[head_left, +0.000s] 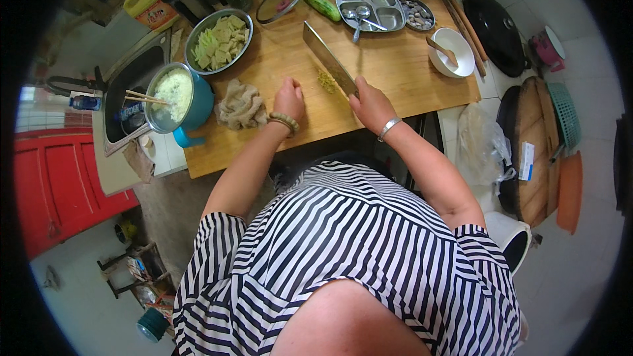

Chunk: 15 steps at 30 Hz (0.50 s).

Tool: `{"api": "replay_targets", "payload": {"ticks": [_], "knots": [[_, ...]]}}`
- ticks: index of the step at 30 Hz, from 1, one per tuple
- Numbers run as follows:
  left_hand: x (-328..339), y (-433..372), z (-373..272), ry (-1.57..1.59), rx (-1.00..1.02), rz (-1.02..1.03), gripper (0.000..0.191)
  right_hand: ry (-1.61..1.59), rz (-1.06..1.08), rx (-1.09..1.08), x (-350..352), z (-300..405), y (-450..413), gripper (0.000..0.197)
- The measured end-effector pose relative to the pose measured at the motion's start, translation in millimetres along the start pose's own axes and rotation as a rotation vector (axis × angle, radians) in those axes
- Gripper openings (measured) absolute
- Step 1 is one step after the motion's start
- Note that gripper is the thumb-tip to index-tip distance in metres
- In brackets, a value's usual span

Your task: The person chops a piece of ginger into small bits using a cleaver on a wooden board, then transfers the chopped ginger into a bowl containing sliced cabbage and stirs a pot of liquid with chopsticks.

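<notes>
A cleaver (330, 62) is gripped by its handle in my right hand (372, 105), its blade slanting up and left over the wooden tabletop (277, 54). Beside the blade's left face lies a small heap of finely chopped yellowish bits (326, 81). Curled on the wood to the left of that heap is my left hand (290, 100), with nothing visible in it. A crumpled tan cloth (241, 104) lies just left of my left hand.
At left stand a blue pot (200, 101) of pale, fluffy food with chopsticks and a metal bowl (251, 34) of cut pieces. Across the back are a cucumber (320, 3), a divided steel tray (395, 7) and a plate of garlic-like pieces (418, 15). A white bowl (465, 59) sits right.
</notes>
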<state>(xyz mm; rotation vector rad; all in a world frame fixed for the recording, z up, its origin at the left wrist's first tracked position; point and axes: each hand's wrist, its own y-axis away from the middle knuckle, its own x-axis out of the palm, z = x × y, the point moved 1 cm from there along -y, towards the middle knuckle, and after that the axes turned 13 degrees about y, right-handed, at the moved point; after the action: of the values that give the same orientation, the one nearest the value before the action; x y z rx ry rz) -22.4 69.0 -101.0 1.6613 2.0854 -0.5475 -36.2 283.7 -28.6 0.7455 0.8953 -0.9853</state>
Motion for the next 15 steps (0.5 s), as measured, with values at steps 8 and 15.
{"api": "replay_targets", "payload": {"ticks": [8,15], "knots": [[13,-6,-6,0.241,-0.142,0.01,0.009,-0.038,0.012,0.0,-1,4,3,0.026],[-19,-18,-48,0.259,-0.053,-0.016,0.025,-0.003,0.064,-0.014,-8,7,3,0.025]]}}
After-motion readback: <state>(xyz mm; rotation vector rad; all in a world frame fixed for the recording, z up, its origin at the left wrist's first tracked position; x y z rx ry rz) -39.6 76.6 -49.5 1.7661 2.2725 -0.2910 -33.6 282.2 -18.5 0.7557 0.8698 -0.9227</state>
